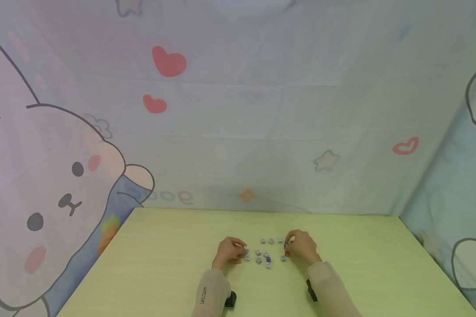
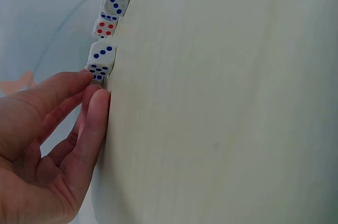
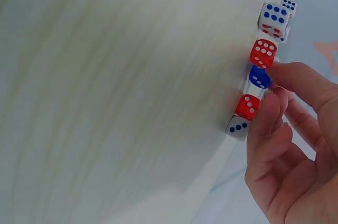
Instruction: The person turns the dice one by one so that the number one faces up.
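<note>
At the left side of a loose group of dice, my left hand (image 1: 229, 251) pinches a white die (image 2: 97, 80) between thumb and forefinger, its face mostly hidden. Another white die (image 2: 101, 57) with blue pips stands close beyond the fingertips. On the group's right side, my right hand (image 1: 303, 245) pinches a blue die (image 3: 259, 77) with thumb and forefinger. A red die (image 3: 263, 53) appears just above it in the right wrist view, while a second red die (image 3: 247, 106) and a white die (image 3: 237, 127) show below it, beside the thumb.
Between the hands lie several white dice (image 1: 258, 260) and a blue die (image 1: 268, 259) on the pale wooden table (image 1: 162, 255). Behind the table's far edge hangs a printed cloth (image 1: 238, 167). A black wrist device (image 1: 231, 300) sits by the left sleeve.
</note>
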Action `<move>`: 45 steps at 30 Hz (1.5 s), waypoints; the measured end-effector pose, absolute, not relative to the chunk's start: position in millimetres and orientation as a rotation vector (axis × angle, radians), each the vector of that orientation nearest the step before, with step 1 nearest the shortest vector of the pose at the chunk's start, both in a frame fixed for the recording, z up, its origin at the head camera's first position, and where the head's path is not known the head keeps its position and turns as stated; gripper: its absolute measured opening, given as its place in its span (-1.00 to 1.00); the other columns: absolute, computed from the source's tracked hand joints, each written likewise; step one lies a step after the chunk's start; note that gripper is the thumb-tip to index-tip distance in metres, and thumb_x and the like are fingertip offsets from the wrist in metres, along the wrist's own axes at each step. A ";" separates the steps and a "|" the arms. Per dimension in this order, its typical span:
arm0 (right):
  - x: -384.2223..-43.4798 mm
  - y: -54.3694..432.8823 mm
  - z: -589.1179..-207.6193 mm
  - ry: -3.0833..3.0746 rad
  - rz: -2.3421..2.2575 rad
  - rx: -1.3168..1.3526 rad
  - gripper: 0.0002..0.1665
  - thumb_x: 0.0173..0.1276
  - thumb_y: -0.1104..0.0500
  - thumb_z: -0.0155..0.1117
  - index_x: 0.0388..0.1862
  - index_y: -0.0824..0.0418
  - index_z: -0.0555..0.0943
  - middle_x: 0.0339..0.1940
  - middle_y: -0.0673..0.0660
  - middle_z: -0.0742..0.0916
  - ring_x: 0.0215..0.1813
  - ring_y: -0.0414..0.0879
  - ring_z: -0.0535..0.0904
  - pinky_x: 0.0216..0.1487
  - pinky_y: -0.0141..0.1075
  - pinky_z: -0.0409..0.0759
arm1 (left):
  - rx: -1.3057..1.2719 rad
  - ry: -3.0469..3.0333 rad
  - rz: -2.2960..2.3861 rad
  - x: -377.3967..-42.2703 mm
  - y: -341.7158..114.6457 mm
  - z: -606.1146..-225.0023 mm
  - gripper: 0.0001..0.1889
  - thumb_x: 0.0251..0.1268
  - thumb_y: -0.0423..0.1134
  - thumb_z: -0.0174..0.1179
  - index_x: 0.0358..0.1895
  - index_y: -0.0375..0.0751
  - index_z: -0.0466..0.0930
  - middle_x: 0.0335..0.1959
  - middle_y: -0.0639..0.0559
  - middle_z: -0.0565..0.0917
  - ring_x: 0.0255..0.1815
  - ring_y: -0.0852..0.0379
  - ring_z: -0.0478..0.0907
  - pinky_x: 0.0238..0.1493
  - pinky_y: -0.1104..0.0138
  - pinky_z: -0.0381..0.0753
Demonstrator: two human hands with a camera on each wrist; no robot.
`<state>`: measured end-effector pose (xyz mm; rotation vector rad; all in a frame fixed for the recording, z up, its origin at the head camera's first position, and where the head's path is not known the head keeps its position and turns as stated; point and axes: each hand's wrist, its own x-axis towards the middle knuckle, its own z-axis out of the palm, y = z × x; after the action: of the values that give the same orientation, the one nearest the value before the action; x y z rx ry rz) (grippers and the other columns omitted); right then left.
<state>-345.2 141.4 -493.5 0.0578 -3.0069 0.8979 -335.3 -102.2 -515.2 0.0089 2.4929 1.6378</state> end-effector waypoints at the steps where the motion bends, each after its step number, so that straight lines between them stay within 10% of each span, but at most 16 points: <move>1: -344.8 141.3 -493.3 -3.009 0.895 0.058 -0.86 -0.07 0.18 0.40 -0.47 0.10 0.63 -0.51 0.04 0.63 -0.55 -0.14 0.39 -0.65 -0.38 0.29 | 0.006 2.490 1.639 -335.5 -102.4 -516.0 -0.80 0.01 -0.36 0.26 -0.23 -0.26 0.63 -0.46 -0.07 0.65 -0.66 0.27 0.51 -0.63 0.42 0.59; 45: -347.3 143.4 -489.1 -2.998 0.906 -0.006 -0.76 -0.05 0.15 0.39 -0.33 0.14 0.64 -0.36 0.13 0.68 -0.55 -0.13 0.42 -0.64 -0.37 0.30 | 0.002 2.465 1.655 -331.6 -102.6 -510.8 -0.78 0.02 -0.35 0.25 -0.20 -0.29 0.62 -0.44 -0.09 0.65 -0.59 0.25 0.54 -0.59 0.40 0.61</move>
<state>-347.3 143.4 -489.1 -0.0064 -2.9985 0.9057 -331.6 -102.6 -510.8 0.0021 2.4647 1.6546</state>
